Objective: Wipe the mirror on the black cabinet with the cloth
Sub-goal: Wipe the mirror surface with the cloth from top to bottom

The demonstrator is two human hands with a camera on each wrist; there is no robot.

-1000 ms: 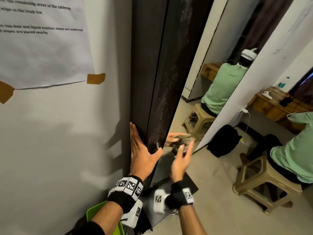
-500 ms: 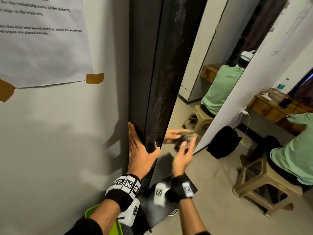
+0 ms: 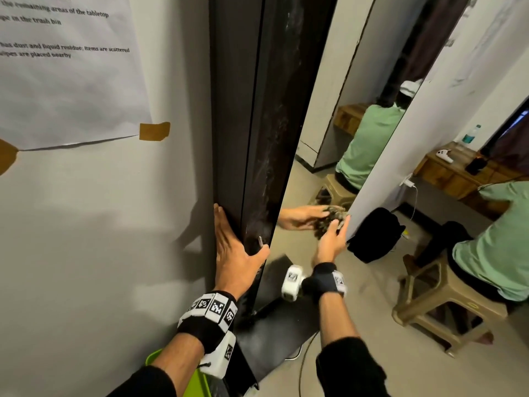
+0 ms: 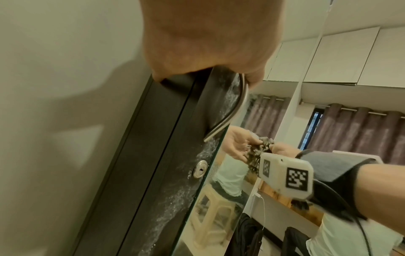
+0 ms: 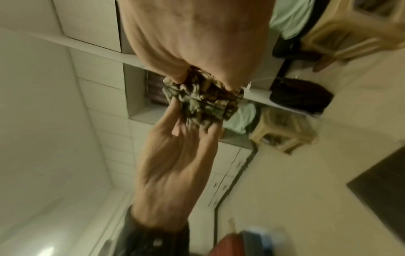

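The black cabinet stands against the wall, its door fronted by a tall mirror. My right hand grips a bunched dark patterned cloth and presses it on the lower glass, where its reflection meets it. From the right wrist the cloth shows bunched under my right hand. My left hand lies flat along the cabinet's side, thumb reaching over the door edge by the metal handle. White smears streak the dark door strip beside the keyhole.
A person in a green shirt sits on a tan plastic stool to the right. A black backpack leans against the wall corner. A wooden desk stands behind. A green bin is below my left arm.
My right hand has slid the cloth up and to the right across the mirror. The left hand stays braced on the cabinet.
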